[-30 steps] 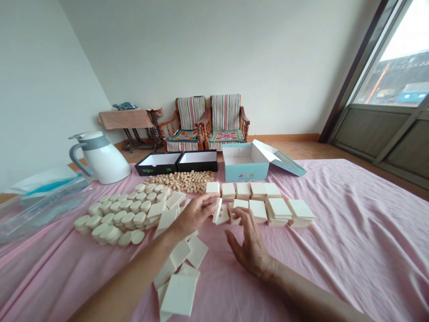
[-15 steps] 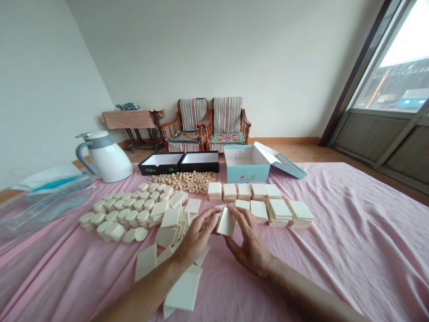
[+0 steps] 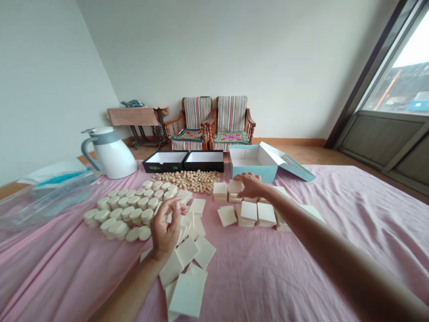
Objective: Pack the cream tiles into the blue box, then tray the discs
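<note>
My right hand point(image 3: 250, 184) reaches to the back row of square wood pieces, its fingers and thumb closed around the top of a short stack point(image 3: 235, 187). My left hand point(image 3: 167, 226) hovers over the loose wooden squares point(image 3: 189, 293) with fingers loosely bent and apart, nothing visible in them. These pale squares lie scattered and overlapping, some beneath the left forearm. In the front row stand neat stacks of squares point(image 3: 249, 211), and one slanted pair point(image 3: 227, 216) lies at its left end. The right forearm hides part of both rows.
Round wood discs point(image 3: 129, 212) stand in stacks at left. Behind them lie many small wooden beads point(image 3: 192, 180), two black boxes point(image 3: 166, 162) and a light-blue box point(image 3: 253, 170) with its lid point(image 3: 295, 166) leaning on it. A white jug point(image 3: 115, 156) and clear plastic packaging point(image 3: 43, 192) are far left.
My hands have parted from the squares they held together in the middle. The right moved forward to a back-row stack; the left drew back left. A slanted pair now shows beside the front row.
</note>
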Demonstrator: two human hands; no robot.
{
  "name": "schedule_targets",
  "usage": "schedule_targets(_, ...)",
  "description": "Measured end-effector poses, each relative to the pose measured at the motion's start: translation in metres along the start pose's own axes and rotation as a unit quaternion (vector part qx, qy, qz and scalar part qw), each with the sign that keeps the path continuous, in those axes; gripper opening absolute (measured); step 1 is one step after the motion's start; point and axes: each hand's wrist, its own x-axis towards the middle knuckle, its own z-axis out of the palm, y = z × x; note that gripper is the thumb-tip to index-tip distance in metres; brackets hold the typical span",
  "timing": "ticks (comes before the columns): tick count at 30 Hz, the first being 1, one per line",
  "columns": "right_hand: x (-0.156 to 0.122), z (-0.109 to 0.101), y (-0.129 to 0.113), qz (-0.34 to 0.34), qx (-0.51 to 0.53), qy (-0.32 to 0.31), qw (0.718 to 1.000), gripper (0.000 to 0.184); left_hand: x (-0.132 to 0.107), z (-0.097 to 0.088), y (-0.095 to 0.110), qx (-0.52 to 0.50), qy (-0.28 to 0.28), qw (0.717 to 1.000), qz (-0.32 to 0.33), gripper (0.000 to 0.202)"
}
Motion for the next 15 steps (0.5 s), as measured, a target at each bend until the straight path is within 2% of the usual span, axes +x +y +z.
schedule_targets(6, 0.008, 0.001, 0.001, -0.014, -0.010, -0.030, 0.999, 0.064, -0.001, -0.001, 0.003, -0.003, -0.008, 1.000, -0.003, 0.025)
schedule_targets(9, 0.004, -0.001, -0.009, -0.023, 0.004, 0.000, 1.000, 0.059, 0.000, -0.001, 0.005, -0.020, 0.000, 1.000, -0.008, 0.024)
schedule_targets(12, -0.001, 0.005, -0.034, -0.097, 0.073, 0.075, 0.990, 0.042, 0.002, -0.001, 0.007, -0.036, 0.006, 0.999, -0.014, 0.023)
schedule_targets(15, -0.005, 0.018, -0.071, -0.197, 0.096, 0.092, 0.971, 0.026, 0.002, -0.002, 0.008, -0.038, 0.007, 0.999, -0.019, 0.022)
